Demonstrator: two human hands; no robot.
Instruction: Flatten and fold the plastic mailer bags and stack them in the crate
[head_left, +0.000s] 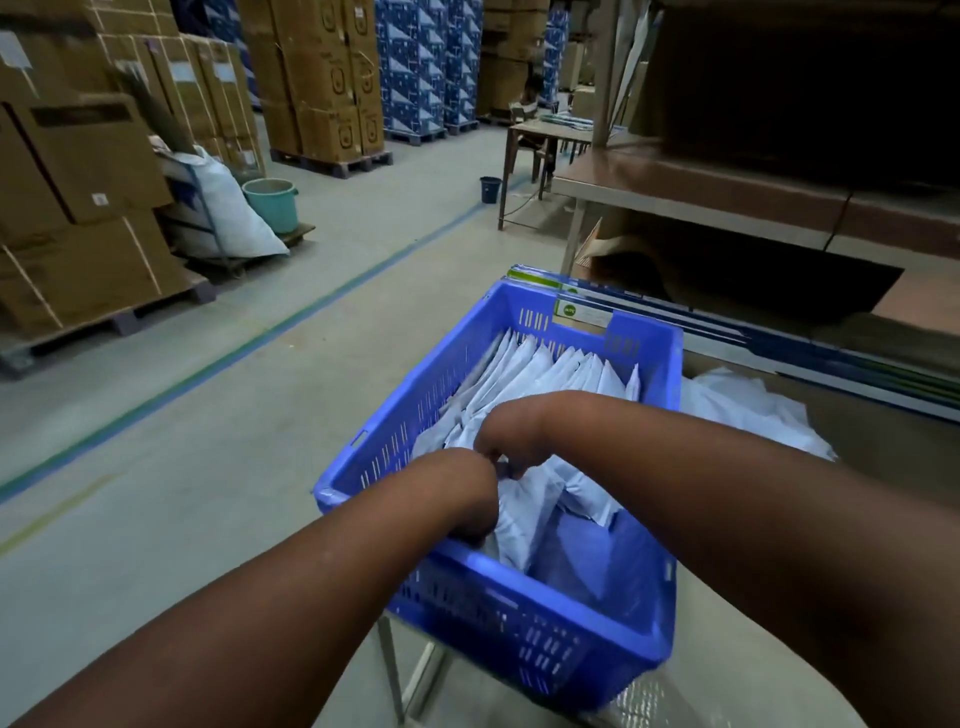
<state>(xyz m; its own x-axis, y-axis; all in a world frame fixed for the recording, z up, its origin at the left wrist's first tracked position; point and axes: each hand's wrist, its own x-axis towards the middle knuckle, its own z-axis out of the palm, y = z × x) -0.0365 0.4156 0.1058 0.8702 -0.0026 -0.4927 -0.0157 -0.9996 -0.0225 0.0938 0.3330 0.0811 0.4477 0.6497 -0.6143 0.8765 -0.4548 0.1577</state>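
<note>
A blue slotted plastic crate (415, 395) stands on a metal stand in front of me. Several folded white mailer bags (550, 369) stand on edge in a row in its far half. Both hands are down inside the crate at its near left. My left hand (470, 506) grips a white mailer bag (524, 519) from the left, fingers curled under and mostly hidden. My right hand (511, 441) pinches the top of the same bag just above. The near right part of the crate floor shows blue.
A heap of loose white mailer bags (748, 410) lies on the table right of the crate. Flat blue-and-green cartons (727, 322) lie behind it under a metal shelf (701, 192). Stacked cardboard boxes (83, 171) on pallets line the left aisle; open floor (208, 415) lies between.
</note>
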